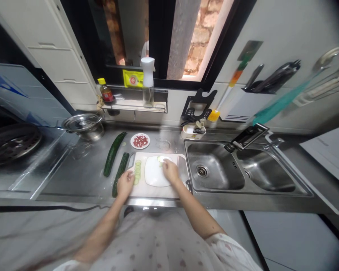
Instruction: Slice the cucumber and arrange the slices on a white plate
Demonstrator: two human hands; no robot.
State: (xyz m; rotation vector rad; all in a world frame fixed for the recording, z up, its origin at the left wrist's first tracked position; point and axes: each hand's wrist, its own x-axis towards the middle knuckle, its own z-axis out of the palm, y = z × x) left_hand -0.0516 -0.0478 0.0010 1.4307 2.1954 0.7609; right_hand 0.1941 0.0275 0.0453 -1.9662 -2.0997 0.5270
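Observation:
My right hand (171, 171) reaches over a white square plate (155, 177), its fingers pinched on a pale green cucumber slice (159, 159) near the plate's far edge. My left hand (125, 183) is at the left edge of the cutting board (141, 192). Its loosely curled fingers are beside a row of overlapping cucumber slices (137, 171), with nothing visible held in them. A cut length of cucumber (123, 163) lies partly behind that hand. Farther left is a long dark green cucumber (113, 153). A knife (182, 167) lies on the board's right side, partly hidden by my right arm.
Behind the board stands a small plate (148, 145) of chopped red pieces, near a clear glass (165, 144). A lidded steel pot (93, 130) is at the back left. The double sink (214, 190) and its faucet (243, 138) are to the right. A shelf (130, 106) holds bottles.

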